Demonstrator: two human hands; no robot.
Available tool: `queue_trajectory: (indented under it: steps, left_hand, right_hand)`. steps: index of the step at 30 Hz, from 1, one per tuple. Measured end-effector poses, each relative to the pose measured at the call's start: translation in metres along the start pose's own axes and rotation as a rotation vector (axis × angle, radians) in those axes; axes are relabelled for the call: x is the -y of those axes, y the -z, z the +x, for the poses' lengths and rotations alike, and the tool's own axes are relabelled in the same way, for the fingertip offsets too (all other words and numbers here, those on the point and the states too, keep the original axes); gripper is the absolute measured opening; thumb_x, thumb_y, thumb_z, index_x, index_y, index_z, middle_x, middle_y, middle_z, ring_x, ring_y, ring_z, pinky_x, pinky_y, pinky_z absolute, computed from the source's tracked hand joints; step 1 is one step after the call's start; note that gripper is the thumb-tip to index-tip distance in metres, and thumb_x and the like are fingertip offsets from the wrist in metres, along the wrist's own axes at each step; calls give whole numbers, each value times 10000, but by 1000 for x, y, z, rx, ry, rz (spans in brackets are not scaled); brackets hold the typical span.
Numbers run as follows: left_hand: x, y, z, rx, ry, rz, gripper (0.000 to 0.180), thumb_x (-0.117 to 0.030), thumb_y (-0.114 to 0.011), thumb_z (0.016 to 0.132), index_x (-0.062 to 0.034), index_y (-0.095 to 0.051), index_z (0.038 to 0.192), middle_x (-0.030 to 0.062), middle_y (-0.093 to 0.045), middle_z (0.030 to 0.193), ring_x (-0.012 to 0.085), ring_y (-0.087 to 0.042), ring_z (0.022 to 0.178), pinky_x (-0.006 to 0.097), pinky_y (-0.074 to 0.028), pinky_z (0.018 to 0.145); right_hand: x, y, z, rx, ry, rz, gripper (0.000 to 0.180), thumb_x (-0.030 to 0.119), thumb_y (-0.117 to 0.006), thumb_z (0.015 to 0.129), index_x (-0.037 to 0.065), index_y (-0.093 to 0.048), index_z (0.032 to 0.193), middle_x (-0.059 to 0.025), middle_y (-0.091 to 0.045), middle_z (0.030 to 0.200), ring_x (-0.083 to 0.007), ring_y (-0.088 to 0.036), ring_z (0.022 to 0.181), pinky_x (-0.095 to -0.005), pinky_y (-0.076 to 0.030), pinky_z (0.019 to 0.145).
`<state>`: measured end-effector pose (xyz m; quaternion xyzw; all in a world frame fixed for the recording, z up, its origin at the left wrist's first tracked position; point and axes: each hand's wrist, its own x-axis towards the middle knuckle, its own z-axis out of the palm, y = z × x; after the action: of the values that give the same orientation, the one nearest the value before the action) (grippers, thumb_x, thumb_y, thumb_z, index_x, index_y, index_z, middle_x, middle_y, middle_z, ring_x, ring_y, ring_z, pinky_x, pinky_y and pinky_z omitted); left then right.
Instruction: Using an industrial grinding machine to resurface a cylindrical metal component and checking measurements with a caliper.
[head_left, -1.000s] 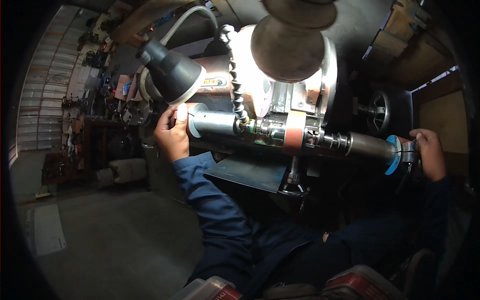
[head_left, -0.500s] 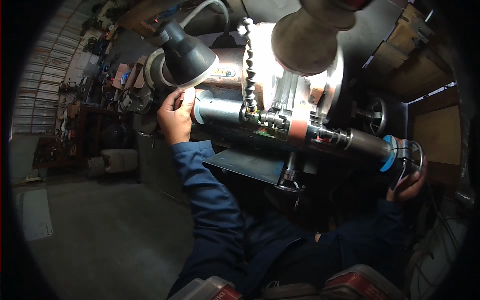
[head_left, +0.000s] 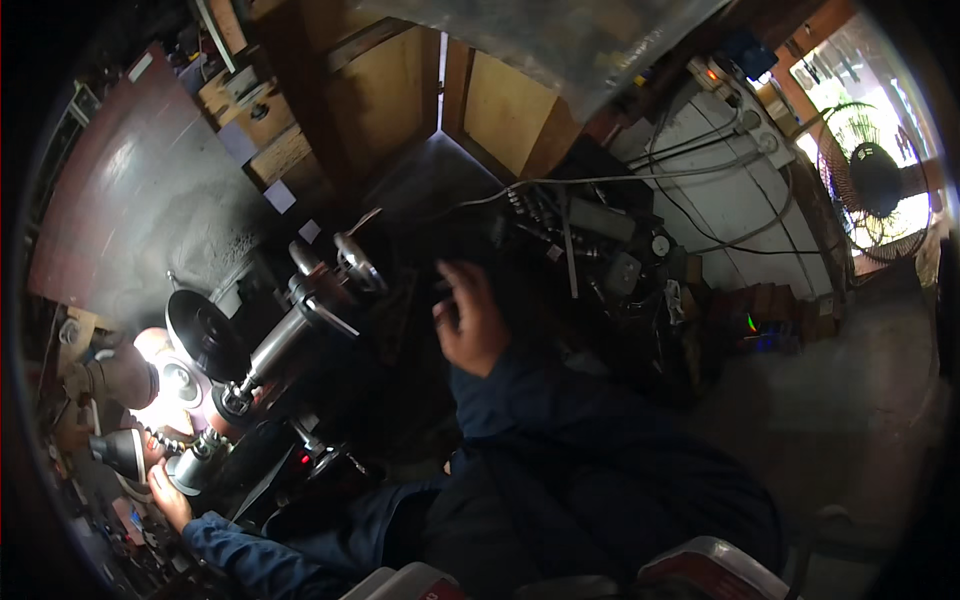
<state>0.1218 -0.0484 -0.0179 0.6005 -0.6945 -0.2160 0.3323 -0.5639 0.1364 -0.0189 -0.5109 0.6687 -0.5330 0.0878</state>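
At the lower left, my left hand [head_left: 170,500] is at the end of the grey metal cylinder [head_left: 199,466] of a grinding machine, close under a black lamp [head_left: 120,453]. Its fingers are curled against that end, partly hidden. My right hand [head_left: 472,325] hangs in the air to the right of the machine, fingers apart and slightly bent, with nothing seen in it. Left of it, apart from the hand, is a shiny handwheel [head_left: 360,265] at the end of a steel cylinder [head_left: 280,342]. A dark disc [head_left: 207,333] stands behind that cylinder.
A cable [head_left: 600,178] runs across the back towards a white panel [head_left: 740,190]. Metal parts and tools [head_left: 610,250] lie in the dark at the right. A fan [head_left: 875,180] stands before the bright opening. Wooden doors [head_left: 385,95] are at the back.
The view has swung to the right, so the machine now lies at the lower left. My right hand has let go of the handwheel end and moved away. My left hand stays at the cylinder's end.
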Motion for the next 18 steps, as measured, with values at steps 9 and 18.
queue_trajectory:
  steps: [9,18]
  left_hand:
    - [-77,-64,11,54,-159,-404,258,-102,-464,964,40,-531,1170,131,-594,1138,220,-572,1033,341,-453,925]
    - [-176,-155,131,178,-327,-495,258,-92,-473,954,41,-530,1167,127,-593,1134,220,-572,1032,345,-456,923]
  right_hand:
    - [-184,151,18,243,-741,-799,479,60,-506,889,-63,-376,1334,-288,-590,1093,-416,-606,982,-477,-505,821]
    - [-211,158,10,196,-857,-541,574,211,-685,818,-31,-424,1268,-261,-610,1076,-403,-623,960,-483,-506,840]
